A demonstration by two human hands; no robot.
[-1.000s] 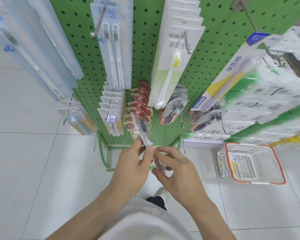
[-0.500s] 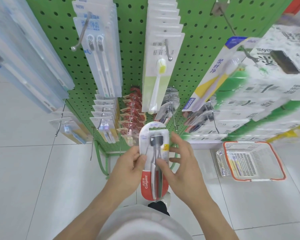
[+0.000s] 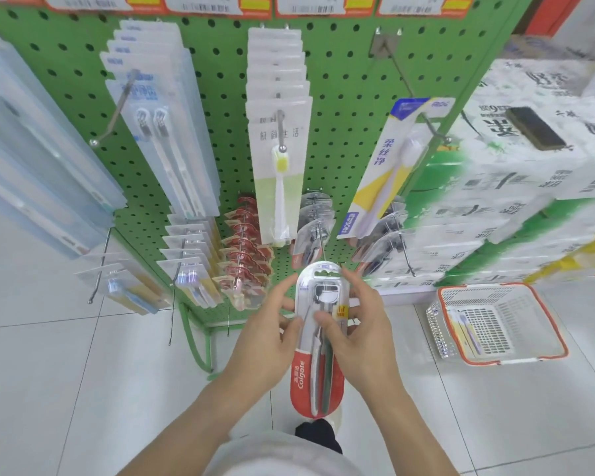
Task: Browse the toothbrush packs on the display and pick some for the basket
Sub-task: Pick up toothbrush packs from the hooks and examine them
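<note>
Fingers (image 3: 291, 329) of our left hand (image 3: 265, 341) and right hand (image 3: 361, 334) pinch the Colgate pack (image 3: 318, 355) by its edges, held below the pegboard (image 3: 340, 80). Slick blister could slip; basket (image 3: 543, 359) sits well right, seemingly holding one pack.

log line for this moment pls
phase: inspecting | held: Colgate pack | left hand: grips pack | right hand: grips pack | basket: on floor
</note>
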